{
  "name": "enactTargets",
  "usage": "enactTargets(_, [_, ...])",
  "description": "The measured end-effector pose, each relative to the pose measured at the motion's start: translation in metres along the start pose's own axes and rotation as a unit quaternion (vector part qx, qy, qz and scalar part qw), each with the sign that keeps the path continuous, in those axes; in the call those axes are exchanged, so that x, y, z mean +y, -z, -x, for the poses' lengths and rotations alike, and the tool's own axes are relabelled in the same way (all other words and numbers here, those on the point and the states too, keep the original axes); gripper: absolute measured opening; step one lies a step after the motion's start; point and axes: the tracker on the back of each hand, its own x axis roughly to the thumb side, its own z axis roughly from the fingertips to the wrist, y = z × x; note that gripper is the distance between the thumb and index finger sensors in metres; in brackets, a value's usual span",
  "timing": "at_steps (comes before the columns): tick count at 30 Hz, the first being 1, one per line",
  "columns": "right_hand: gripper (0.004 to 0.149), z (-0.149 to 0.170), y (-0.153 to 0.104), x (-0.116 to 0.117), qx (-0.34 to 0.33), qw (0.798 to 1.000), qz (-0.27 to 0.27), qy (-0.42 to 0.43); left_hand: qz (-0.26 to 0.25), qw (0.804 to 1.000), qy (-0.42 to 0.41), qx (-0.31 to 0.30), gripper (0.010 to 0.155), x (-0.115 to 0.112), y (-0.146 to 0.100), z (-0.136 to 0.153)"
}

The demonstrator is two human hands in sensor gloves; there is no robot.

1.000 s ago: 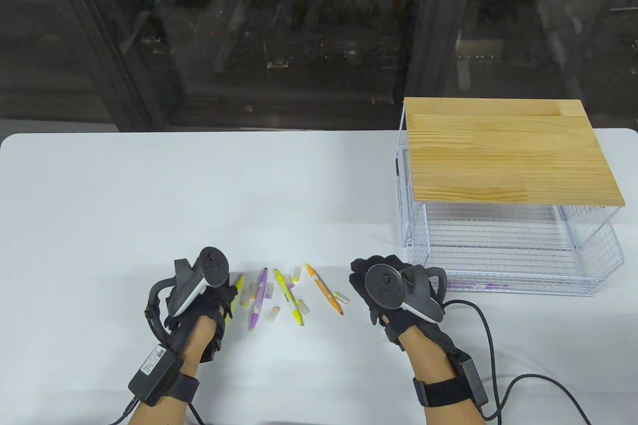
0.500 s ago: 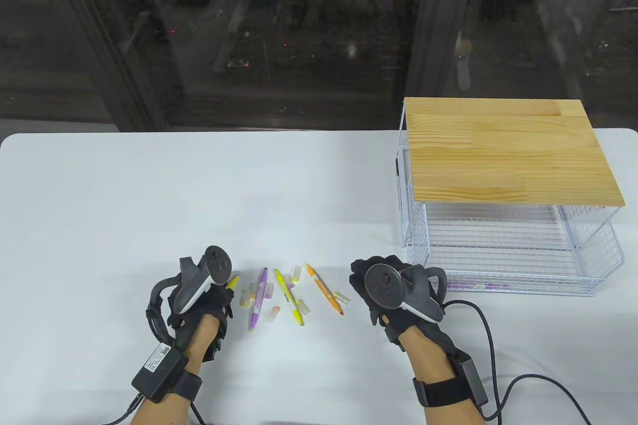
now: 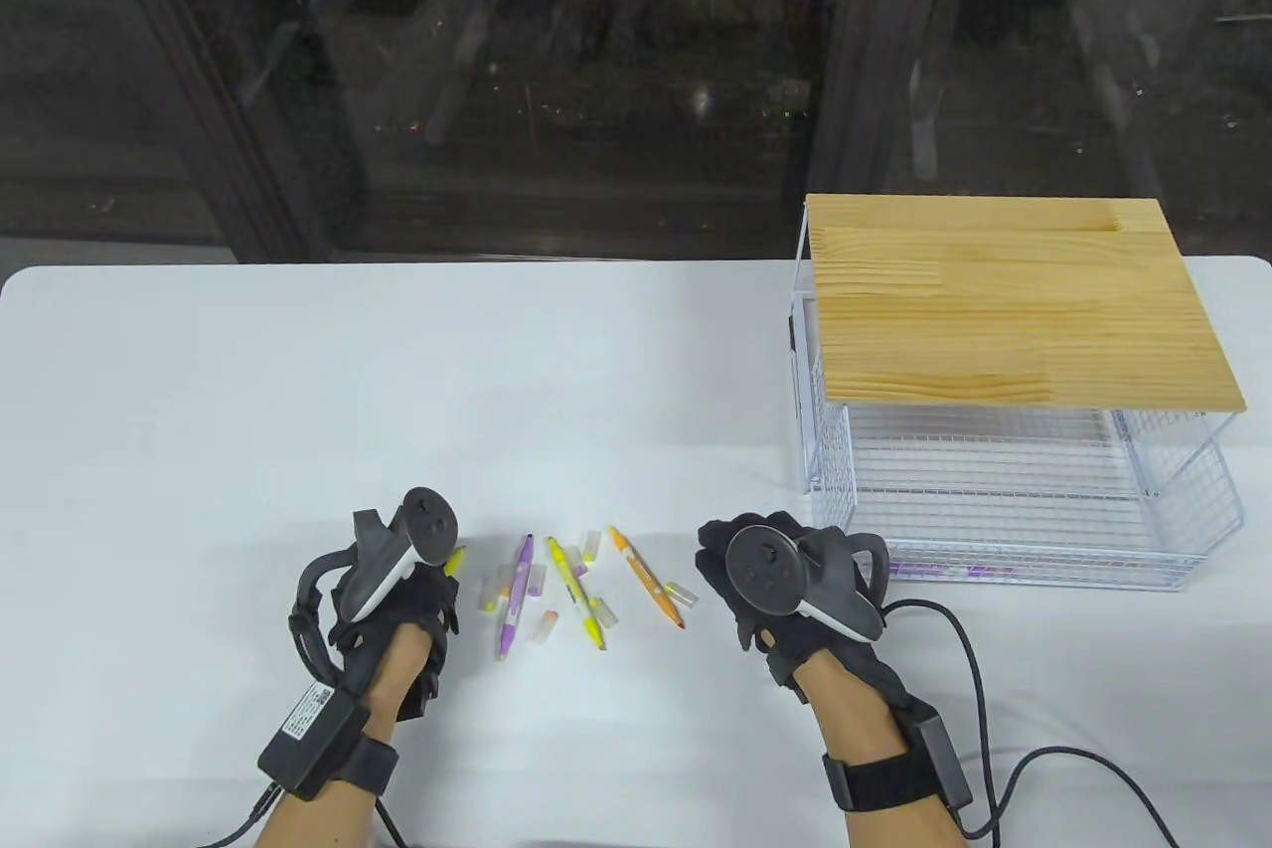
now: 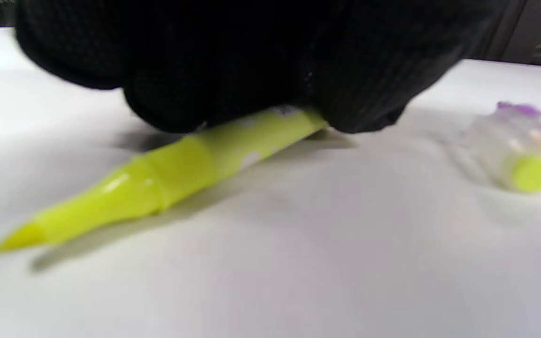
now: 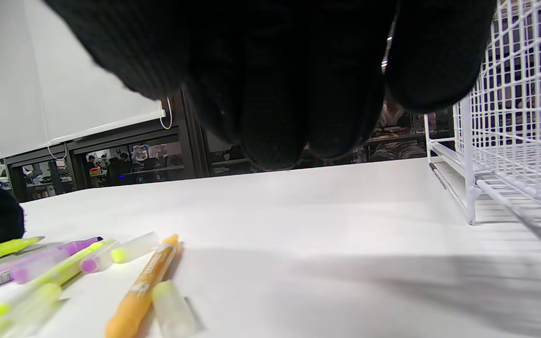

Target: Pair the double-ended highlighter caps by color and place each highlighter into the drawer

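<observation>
My left hand [image 3: 437, 580] grips a yellow highlighter [image 4: 167, 173] low over the white table; its uncapped pointed tip [image 3: 455, 562] sticks out past the glove. To its right lie a purple highlighter [image 3: 515, 597], another yellow highlighter [image 3: 576, 593] and an orange highlighter [image 3: 648, 578], with several loose clear caps [image 3: 545, 626] among them. My right hand [image 3: 720, 555] rests on the table right of the orange highlighter [image 5: 143, 286], fingers loosely bent and holding nothing. The white wire drawer [image 3: 994, 570] stands pulled out just right of that hand.
The drawer belongs to a wire rack with a wooden top [image 3: 1014, 301] at the right of the table [image 3: 298, 391]. Something purple [image 3: 934, 571] lies at the drawer's front. Cables [image 3: 994, 689] trail from my right wrist. Dark glass doors stand behind the table.
My left hand has shifted slightly left and away from me with the yellow highlighter; less of the pen shows beside the glove. The right hand has stayed put.
</observation>
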Motion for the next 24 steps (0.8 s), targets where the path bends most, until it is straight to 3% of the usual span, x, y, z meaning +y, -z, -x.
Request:
enactTargets(4, [0.045, 0.001, 0.000, 0.000, 0.001, 1.000, -0.001, 0.001, -0.050, 0.998, -0.038, -0.016, 0.050, 0.016, -0.007, 0.006])
enactTargets(11, [0.045, 0.001, 0.001, 0.001, 0.000, 1.000, -0.003, 0.002, -0.088, 0.990, -0.098, -0.055, 0.052, 0.037, -0.022, 0.013])
enactTargets(17, [0.045, 0.002, 0.001, 0.001, 0.001, 1.000, -0.005, 0.003, -0.139, 0.981, -0.086, -0.107, 0.058, 0.048, -0.037, 0.002])
enactTargets(24, [0.045, 0.002, 0.001, 0.001, 0.001, 1.000, -0.006, 0.004, -0.201, 0.962, -0.079, -0.169, 0.052, 0.052, -0.049, -0.011])
